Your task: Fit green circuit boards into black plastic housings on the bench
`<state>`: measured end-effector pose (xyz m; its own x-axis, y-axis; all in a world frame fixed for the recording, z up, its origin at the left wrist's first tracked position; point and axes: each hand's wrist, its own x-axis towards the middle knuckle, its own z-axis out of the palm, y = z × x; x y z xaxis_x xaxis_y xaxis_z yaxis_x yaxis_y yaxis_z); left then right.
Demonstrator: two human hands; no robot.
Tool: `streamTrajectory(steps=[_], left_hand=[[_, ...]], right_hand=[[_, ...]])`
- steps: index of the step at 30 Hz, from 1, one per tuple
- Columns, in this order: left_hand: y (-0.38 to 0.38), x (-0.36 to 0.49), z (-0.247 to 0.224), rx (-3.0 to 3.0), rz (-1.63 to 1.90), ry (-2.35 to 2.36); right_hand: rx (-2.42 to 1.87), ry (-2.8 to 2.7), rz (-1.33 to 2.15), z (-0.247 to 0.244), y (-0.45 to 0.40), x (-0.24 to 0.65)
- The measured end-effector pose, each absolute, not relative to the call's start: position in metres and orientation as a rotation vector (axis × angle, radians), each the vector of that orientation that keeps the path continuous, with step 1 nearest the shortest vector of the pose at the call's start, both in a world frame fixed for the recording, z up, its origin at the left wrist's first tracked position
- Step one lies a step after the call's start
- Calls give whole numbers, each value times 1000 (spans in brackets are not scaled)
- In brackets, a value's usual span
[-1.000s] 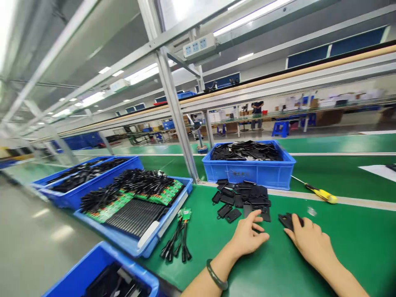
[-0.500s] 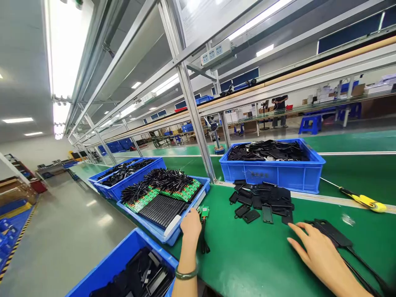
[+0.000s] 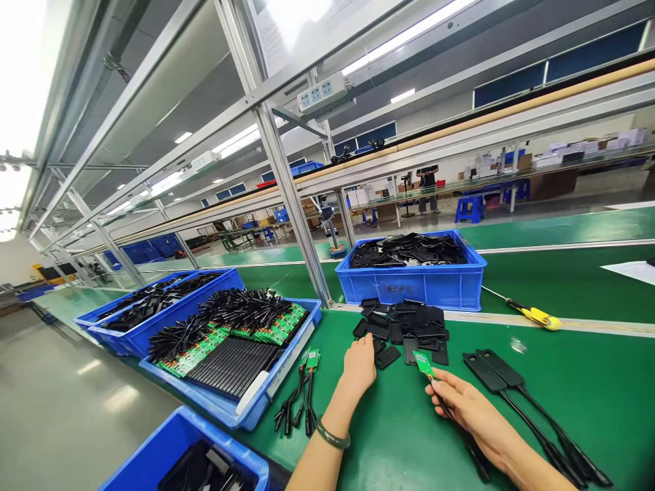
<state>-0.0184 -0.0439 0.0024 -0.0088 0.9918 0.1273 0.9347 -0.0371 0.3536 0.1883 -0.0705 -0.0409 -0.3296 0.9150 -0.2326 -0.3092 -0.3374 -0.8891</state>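
Note:
My right hand is closed on a green circuit board whose black cable trails down under the palm. My left hand reaches to the left edge of a pile of black plastic cases; its fingers look bent, and whatever they hold is hidden. Several cabled boards lie on the green table left of my left hand. Two black cased units with cables rest to the right of my right hand.
A blue bin of black parts stands behind the pile. At left, a blue tray holds boards and black strips. A yellow-handled screwdriver lies at right. A metal post rises behind the table.
My right hand now holds a cabled board. My left hand has moved from the loose boards beside the tray to the case pile. The view has shifted to the right.

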Motion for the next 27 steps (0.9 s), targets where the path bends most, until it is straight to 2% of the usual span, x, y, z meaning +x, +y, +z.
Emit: streamTrajectory(steps=[4, 7, 10, 14, 20, 27], left_hand=[[-31, -18, 9, 2115, 529, 2133], [-32, -11, 15, 2150, 720, 2022], [-35, 1, 8, 1881, 973, 1576], [-41, 18, -13, 1203, 1064, 1002], [-49, 23, -22, 898, 1113, 752], [-50, 27, -23, 845, 1128, 657]], right_hand=[[-987, -1133, 1588, -40, -68, 187], [-1008, -1279, 1344, -39, -69, 188], [-1105, -1555, 917, -38, -68, 195], [-1085, -1876, 349, -38, -68, 203], [-988, -2007, 261, -38, -73, 199], [-1010, -1909, 199, -35, -73, 199]])
